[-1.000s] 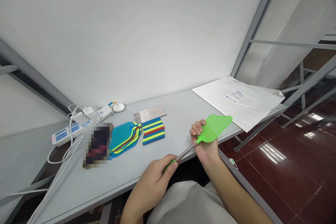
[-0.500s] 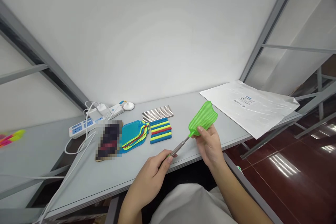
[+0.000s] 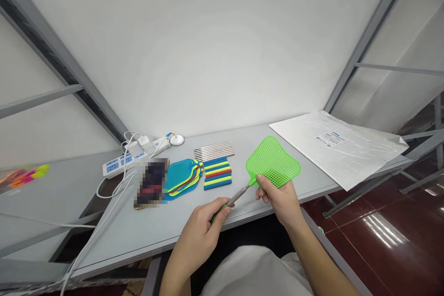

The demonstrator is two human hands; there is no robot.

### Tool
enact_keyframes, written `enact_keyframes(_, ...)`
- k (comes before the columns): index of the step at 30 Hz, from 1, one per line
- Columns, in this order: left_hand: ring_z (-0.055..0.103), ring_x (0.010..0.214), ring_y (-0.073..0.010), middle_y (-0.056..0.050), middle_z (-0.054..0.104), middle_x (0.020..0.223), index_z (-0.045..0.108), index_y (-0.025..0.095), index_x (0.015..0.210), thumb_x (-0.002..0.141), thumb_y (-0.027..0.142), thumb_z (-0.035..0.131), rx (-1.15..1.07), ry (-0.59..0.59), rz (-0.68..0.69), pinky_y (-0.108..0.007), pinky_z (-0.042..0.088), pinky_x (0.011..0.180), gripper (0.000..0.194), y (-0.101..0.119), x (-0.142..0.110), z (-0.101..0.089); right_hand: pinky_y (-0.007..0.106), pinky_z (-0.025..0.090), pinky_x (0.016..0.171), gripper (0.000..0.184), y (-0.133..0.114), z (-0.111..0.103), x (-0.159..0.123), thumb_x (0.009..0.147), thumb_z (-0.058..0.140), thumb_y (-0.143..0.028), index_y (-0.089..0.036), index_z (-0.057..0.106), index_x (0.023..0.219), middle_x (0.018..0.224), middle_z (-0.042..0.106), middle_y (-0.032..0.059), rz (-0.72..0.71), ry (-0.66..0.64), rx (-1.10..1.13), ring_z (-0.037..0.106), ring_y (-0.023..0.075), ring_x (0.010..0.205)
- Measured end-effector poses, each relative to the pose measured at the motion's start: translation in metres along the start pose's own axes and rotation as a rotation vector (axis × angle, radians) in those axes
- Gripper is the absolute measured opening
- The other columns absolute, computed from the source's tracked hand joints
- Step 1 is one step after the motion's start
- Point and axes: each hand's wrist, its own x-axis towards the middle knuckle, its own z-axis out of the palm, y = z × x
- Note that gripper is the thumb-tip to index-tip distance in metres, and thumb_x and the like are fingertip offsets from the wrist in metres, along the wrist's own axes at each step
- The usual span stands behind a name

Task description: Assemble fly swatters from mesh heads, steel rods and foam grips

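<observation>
A green fly swatter (image 3: 272,159) with a perforated head and a metal rod is held between my two hands, over the table's front part. My left hand (image 3: 204,224) is wrapped round its green handle, which is mostly hidden by the fingers. My right hand (image 3: 277,196) grips the lower edge of the swatter head near its neck, thumb on top. To the left lie a stack of swatter heads (image 3: 182,175) in blue, yellow and red, a row of coloured handles (image 3: 218,173), and several metal rods (image 3: 214,151) side by side.
A pixelated dark item (image 3: 152,182) lies left of the stacked heads. Behind it are a white power strip (image 3: 120,164) with tangled cables and a round white device (image 3: 176,139). A large white plastic bag (image 3: 342,148) covers the table's right end. A white wall stands behind.
The swatter head has turned so its broad face now shows, flatter than before. My right hand has rotated with it. The whole view has shifted slightly.
</observation>
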Motion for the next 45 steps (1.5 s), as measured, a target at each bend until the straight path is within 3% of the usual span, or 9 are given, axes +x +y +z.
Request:
enact_keyframes(4,0.058,0.082,-0.0180,-0.001,0.065,0.087,0.064,0.023,0.101,0.100,0.041,0.043,0.026,0.072,0.025,-0.024,0.041,0.071,0.028,-0.004,0.000,0.004,0.028,0.045,0.049,0.023,-0.003,0.003,-0.003,0.085,0.071,-0.037,-0.019,0.060,0.075,0.054,0.050,-0.0061,-0.013,0.008,-0.032,0.044,0.0093,0.043)
enact_keyframes(9,0.054,0.067,-0.0167,-0.001,0.062,0.075,0.062,0.023,0.092,0.101,0.038,0.040,0.128,0.114,0.067,-0.027,0.038,0.064,0.029,-0.002,0.006,0.018,0.027,0.042,0.051,0.027,-0.006,-0.006,0.003,0.087,0.069,-0.039,-0.019,0.060,0.071,0.053,0.051,-0.0047,-0.011,0.010,-0.117,0.047,0.0102,0.046)
enact_keyframes(16,0.060,0.082,-0.0196,-0.003,0.068,0.091,0.066,0.026,0.109,0.101,0.039,0.041,0.038,0.032,0.050,-0.030,0.043,0.078,0.029,0.000,0.011,0.020,0.028,0.042,0.060,0.023,0.000,-0.012,0.006,0.084,0.072,-0.039,-0.019,0.066,0.076,0.059,0.059,-0.0017,0.054,-0.135,-0.241,0.053,0.0130,0.056)
enact_keyframes(21,0.058,0.077,-0.0192,-0.008,0.067,0.100,0.048,0.030,0.141,0.094,0.046,0.054,-0.359,-0.081,0.004,-0.029,0.046,0.069,0.051,-0.020,-0.002,-0.002,0.030,0.044,0.065,0.023,0.002,-0.001,-0.002,0.089,0.065,-0.043,-0.021,0.067,0.082,0.059,0.058,-0.0032,0.039,-0.153,-0.211,0.056,0.0144,0.058)
enact_keyframes(26,0.057,0.058,-0.0157,-0.019,0.063,0.124,0.044,0.028,0.145,0.080,0.067,0.061,-0.939,-0.166,0.288,-0.045,0.050,0.076,0.078,-0.041,-0.007,-0.012,0.032,0.044,0.069,0.026,0.008,0.013,-0.010,0.093,0.059,-0.044,-0.021,0.064,0.082,0.059,0.057,-0.0030,-0.010,-0.082,-0.085,0.058,0.0155,0.061)
enact_keyframes(29,0.060,0.062,-0.0180,-0.015,0.067,0.110,0.055,0.029,0.135,0.080,0.059,0.067,-1.077,-0.057,0.359,-0.042,0.052,0.071,0.064,-0.038,0.004,0.003,0.031,0.043,0.064,0.031,0.014,0.025,-0.019,0.095,0.056,-0.043,-0.022,0.056,0.073,0.056,0.053,-0.0046,-0.005,-0.034,0.030,0.053,0.0134,0.053)
enact_keyframes(36,0.063,0.068,-0.0163,-0.003,0.066,0.076,0.067,0.020,0.098,0.091,0.031,0.063,-0.875,0.094,0.193,-0.030,0.051,0.066,0.013,-0.018,0.022,0.041,0.028,0.039,0.061,0.039,0.013,0.042,-0.033,0.097,0.052,-0.043,-0.022,0.049,0.064,0.056,0.047,-0.0041,-0.011,-0.220,-0.027,0.048,0.0125,0.057)
enact_keyframes(41,0.064,0.067,-0.0179,-0.006,0.068,0.073,0.073,0.016,0.093,0.086,0.027,0.070,-0.839,0.264,0.201,-0.030,0.053,0.063,0.014,-0.018,0.020,0.042,0.028,0.039,0.056,0.039,0.016,0.038,-0.031,0.094,0.056,-0.043,-0.021,0.050,0.062,0.055,0.044,-0.0047,-0.005,-0.157,0.009,0.045,0.0117,0.052)
enact_keyframes(45,0.062,0.063,-0.0168,-0.005,0.066,0.066,0.075,0.016,0.092,0.085,0.031,0.071,-0.846,0.437,0.221,-0.027,0.051,0.057,0.017,-0.028,0.015,0.025,0.028,0.040,0.056,0.035,0.013,0.024,-0.018,0.091,0.061,-0.038,-0.021,0.050,0.063,0.050,0.036,-0.0075,-0.043,-0.001,0.060,0.035,0.0097,0.047)
